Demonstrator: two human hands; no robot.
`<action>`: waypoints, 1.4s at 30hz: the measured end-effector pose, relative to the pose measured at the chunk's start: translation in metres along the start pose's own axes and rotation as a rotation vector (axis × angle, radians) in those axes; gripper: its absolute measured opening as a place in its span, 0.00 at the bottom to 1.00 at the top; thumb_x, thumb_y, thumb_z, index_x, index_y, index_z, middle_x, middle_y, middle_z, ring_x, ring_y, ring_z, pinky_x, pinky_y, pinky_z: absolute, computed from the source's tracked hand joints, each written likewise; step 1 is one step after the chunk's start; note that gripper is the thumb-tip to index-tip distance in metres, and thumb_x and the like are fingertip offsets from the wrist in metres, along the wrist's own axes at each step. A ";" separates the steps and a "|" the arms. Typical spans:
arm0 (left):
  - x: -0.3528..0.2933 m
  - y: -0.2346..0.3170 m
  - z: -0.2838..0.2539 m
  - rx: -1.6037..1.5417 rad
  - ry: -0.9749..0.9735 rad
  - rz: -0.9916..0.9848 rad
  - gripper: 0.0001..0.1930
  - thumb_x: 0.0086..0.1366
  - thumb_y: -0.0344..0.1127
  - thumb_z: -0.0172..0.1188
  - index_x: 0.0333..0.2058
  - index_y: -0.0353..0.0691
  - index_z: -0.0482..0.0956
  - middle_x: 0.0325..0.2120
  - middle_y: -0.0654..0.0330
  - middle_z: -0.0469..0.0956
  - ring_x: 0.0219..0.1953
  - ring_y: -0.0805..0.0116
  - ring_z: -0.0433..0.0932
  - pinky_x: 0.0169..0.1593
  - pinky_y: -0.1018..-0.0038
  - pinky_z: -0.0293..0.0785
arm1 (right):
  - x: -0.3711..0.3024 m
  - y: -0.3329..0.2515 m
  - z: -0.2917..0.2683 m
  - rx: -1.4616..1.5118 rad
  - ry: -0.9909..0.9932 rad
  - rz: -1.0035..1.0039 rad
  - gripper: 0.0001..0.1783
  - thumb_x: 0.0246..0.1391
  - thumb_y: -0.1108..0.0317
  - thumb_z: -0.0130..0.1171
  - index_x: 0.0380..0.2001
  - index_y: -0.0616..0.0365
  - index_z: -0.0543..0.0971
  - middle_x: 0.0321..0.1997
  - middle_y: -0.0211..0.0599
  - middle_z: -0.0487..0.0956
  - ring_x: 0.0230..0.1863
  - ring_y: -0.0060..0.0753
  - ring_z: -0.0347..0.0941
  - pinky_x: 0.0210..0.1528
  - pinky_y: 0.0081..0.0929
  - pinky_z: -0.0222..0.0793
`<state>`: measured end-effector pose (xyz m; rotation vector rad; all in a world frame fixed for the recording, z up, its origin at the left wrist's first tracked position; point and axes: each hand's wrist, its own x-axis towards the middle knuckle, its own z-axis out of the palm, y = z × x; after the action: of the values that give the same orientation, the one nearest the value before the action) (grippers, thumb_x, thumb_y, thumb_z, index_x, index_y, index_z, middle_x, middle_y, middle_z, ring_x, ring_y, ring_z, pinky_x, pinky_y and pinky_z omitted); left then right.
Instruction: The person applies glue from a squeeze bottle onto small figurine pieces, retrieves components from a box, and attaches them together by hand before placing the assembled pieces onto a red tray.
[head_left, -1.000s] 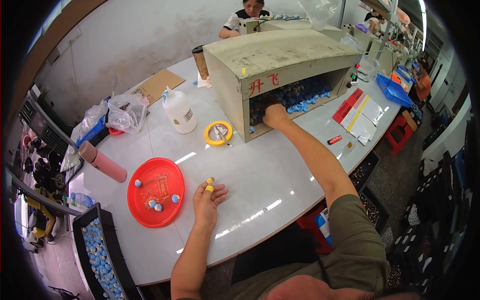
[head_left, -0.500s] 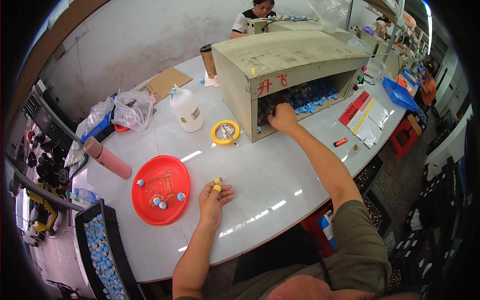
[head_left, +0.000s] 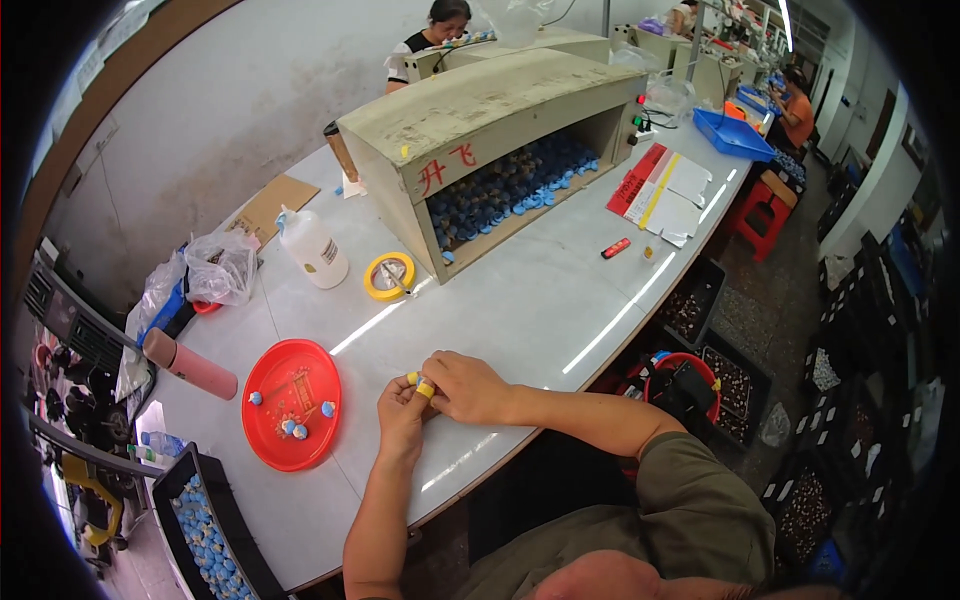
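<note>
Over the grey table, just right of the red plate [head_left: 272,420], my two hands meet at the fingertips. My left hand [head_left: 402,425] is closed, with yellow tape wrapped round its thumb and one finger. From the right, my right hand [head_left: 472,390] closes in a pinch against those taped fingertips. Whatever small thing sits between them is hidden by the fingers. A few small blue-and-white pieces [head_left: 328,409] lie apart on the plate. Beyond my hands stands a beige metal box [head_left: 490,85], its open front showing a heap of small blue pieces [head_left: 520,185].
Left of the plate stands a pink bottle [head_left: 190,362]; a white plastic bottle [head_left: 312,250] and yellow tape roll [head_left: 388,276] are behind it. A black bin [head_left: 180,475] of blue pieces is at lower left. Papers [head_left: 655,195] and a red marker [head_left: 615,248] lie right.
My right hand has come out of the box's opening and back to my left hand. My left hand's fingers have closed. The view has shifted, so the box appears further left.
</note>
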<state>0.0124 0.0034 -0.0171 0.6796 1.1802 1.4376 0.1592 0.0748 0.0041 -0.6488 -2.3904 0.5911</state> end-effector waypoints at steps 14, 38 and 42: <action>0.001 0.018 0.001 0.005 -0.024 -0.165 0.14 0.63 0.28 0.56 0.47 0.31 0.73 0.38 0.54 0.79 0.34 0.73 0.78 0.32 0.84 0.71 | -0.112 0.234 -0.193 -0.509 0.955 1.022 0.40 0.42 0.58 0.68 0.56 0.61 0.61 0.58 0.51 0.61 0.61 0.53 0.55 0.63 0.47 0.51; 0.007 0.019 -0.002 0.128 -0.164 -0.240 0.16 0.62 0.29 0.59 0.47 0.29 0.74 0.36 0.58 0.80 0.35 0.74 0.79 0.34 0.85 0.72 | -0.023 0.032 -0.048 0.626 0.244 0.186 0.16 0.50 0.72 0.61 0.44 0.63 0.74 0.29 0.31 0.76 0.28 0.15 0.68 0.31 0.18 0.66; -0.001 0.021 -0.017 0.108 -0.150 -0.256 0.15 0.62 0.30 0.60 0.46 0.30 0.75 0.36 0.59 0.79 0.35 0.76 0.79 0.33 0.87 0.71 | -0.024 0.018 -0.021 0.758 0.214 0.195 0.14 0.49 0.73 0.61 0.41 0.63 0.76 0.28 0.30 0.77 0.28 0.16 0.68 0.31 0.18 0.67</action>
<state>-0.0102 -0.0006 -0.0031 0.6720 1.1866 1.0973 0.1953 0.0805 -0.0002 -0.5583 -1.7186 1.3394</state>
